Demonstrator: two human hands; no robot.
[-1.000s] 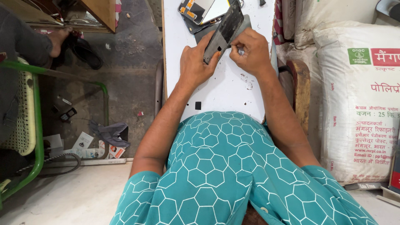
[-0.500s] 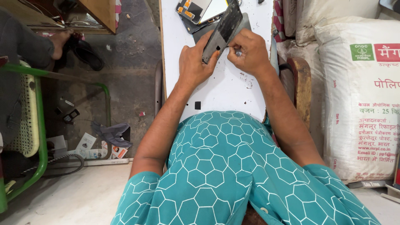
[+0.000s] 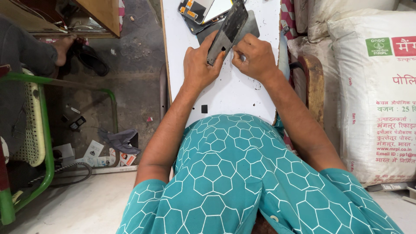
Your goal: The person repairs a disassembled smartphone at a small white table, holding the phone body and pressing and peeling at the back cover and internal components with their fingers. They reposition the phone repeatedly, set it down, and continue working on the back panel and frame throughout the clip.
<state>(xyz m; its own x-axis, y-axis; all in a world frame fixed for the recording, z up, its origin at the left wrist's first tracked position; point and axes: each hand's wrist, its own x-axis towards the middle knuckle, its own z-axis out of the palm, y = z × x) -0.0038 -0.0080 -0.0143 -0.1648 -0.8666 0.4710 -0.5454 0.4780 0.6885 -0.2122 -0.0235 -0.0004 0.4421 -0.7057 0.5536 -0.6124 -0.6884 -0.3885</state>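
While tilted above the white table, dark phone panel between left hand fingers, right hand fingers apparently pinching its edge.

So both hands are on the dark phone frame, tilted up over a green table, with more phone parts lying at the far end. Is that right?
Not quite: the table is white, not green; the green thing is a chair frame off to the left. The head view shows it. The rest holds: the left hand and right hand both grip the dark phone frame, tilted up, and more phone parts lie at the far end.
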